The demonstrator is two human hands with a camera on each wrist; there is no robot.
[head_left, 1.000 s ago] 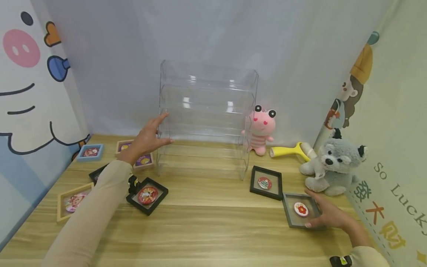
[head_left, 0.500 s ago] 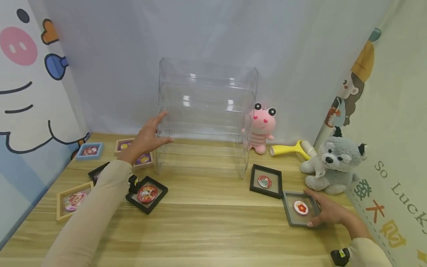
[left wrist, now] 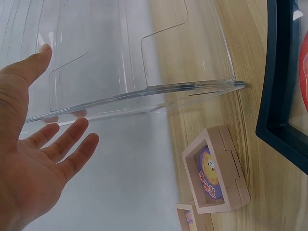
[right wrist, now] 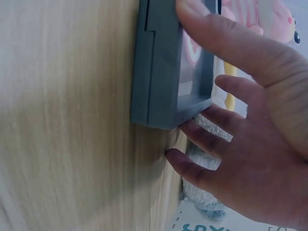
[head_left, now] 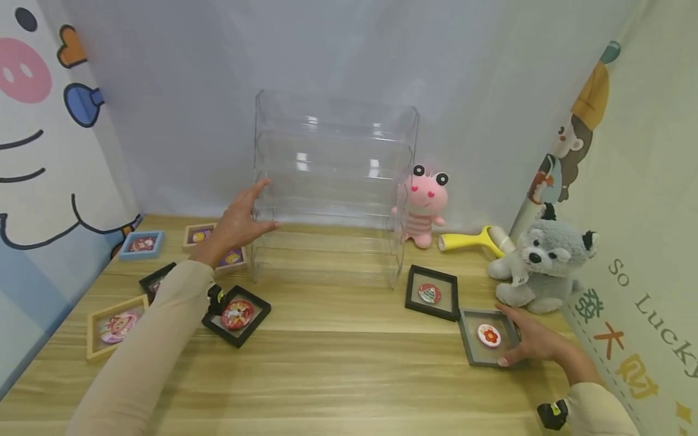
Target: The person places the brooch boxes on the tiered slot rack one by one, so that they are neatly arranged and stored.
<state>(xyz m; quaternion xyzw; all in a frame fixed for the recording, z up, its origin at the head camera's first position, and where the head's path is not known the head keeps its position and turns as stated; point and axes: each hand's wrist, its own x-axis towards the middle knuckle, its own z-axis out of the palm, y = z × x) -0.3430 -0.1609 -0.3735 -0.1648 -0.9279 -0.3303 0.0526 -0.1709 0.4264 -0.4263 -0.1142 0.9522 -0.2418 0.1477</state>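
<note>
At the left side panel of a clear acrylic tiered display rack (head_left: 327, 200), my left hand (head_left: 237, 224) is held with fingers and thumb spread. In the left wrist view its thumb is in front of the panel and the fingertips are behind it. My right hand (head_left: 537, 339) rests at the right end of a grey square display frame (head_left: 473, 354), which has a flower badge (head_left: 489, 335) inside and lies flat on the table. Its thumb and loosely extended fingers span the frame's right end. A black frame (head_left: 409, 297) with a Christmas-tree badge lies just left of the grey one.
A black frame (head_left: 251, 323), a wooden frame (head_left: 94, 330), a blue frame (head_left: 158, 245) and others lie around my left arm. A pink plush frog (head_left: 422, 209), a yellow-handled roller (head_left: 463, 242) and a grey plush dog (head_left: 551, 266) sit at the back right.
The head view has tilted and shifted slightly. My right thumb has slid a little to the right along the grey frame; the left hand, rack and frames look unmoved.
</note>
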